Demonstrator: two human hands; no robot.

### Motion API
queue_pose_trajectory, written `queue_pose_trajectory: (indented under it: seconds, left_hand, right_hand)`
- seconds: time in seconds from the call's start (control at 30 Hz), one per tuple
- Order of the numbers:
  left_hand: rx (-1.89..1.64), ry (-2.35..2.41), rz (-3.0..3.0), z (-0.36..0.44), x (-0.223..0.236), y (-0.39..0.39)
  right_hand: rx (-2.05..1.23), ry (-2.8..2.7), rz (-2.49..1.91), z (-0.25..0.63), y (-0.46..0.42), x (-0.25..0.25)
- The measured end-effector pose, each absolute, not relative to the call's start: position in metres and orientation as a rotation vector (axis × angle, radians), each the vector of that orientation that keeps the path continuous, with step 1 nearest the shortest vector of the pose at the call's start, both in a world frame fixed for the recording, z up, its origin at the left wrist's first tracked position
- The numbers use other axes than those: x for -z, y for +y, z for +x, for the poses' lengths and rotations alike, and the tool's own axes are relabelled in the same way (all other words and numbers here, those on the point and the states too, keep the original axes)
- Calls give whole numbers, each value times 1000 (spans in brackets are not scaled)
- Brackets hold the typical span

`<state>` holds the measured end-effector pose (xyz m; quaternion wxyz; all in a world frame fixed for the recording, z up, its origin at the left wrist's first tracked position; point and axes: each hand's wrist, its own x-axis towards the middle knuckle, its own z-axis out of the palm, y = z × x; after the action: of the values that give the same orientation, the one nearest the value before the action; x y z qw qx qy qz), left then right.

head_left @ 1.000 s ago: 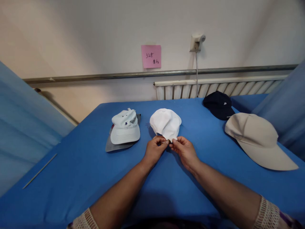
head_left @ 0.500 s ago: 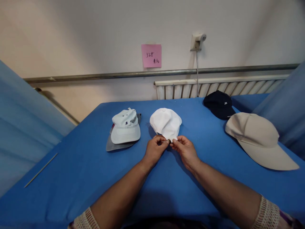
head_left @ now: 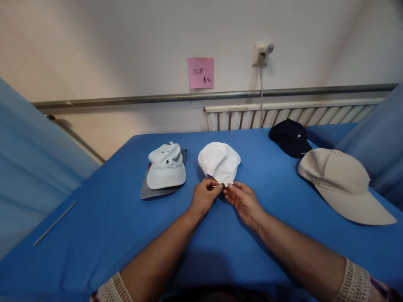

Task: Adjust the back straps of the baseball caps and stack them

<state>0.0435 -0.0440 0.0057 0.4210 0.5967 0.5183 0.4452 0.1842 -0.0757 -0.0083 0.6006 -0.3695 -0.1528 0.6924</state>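
Observation:
A white cap (head_left: 218, 160) lies at the middle of the blue-covered table, its back strap edge toward me. My left hand (head_left: 204, 196) pinches the strap at the cap's near edge between thumb and fingers. Close beside it, my right hand (head_left: 244, 200) grips the same edge a little to the right, thumb on top. Between the fingertips shows a small dark, brassy bit, perhaps the strap's buckle; the fingers hide most of it.
To the left, a pale blue cap (head_left: 166, 165) rests on a grey cap (head_left: 157, 193). A thin stick (head_left: 55, 223) lies further left. On the right are a navy cap (head_left: 289, 136) and a large beige cap (head_left: 338, 180). Behind the table (head_left: 119, 260) stands a radiator (head_left: 292, 111).
The fingers of my right hand have shifted slightly at the strap and loosened a little. My left hand and the white cap stay almost where they were.

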Motion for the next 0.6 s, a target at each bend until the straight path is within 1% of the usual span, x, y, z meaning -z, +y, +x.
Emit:
queue_pose_trajectory:
  seconds: [0.1,0.2,0.6]
  left_hand:
    - [-1089,1302,1496,43,-5,-44]
    - [-1081,1308,1487,43,-5,-45]
    - [-1078,1326,1492,45,-4,-45]
  right_hand:
    - [-1752,-365,-823,185,-75,7]
    - [-1818,-375,-811,186,-74,7]
    - [-1723,-411,-820,184,-72,13]
